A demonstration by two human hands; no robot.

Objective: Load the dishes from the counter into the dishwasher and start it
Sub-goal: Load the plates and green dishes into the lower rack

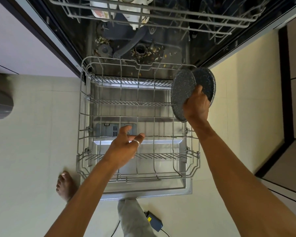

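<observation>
Plates [183, 93], two dark speckled ones overlapping, stand on edge in the right hand [196, 106], whose thumb and curled fingers pinch them over the right rim of the lower rack [79, 134], near its back corner. The left hand [125, 146] hovers mid-rack, fingers loosely spread and holding nothing, above rows of tines.

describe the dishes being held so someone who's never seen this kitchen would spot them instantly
Find the open dishwasher with its lower rack pulled out over the door. At that rack's far right corner, the right hand grips two round plates, one overlapping the other. They are dark grey with pale speckles, unlike the white crockery in the upper rack.
</observation>
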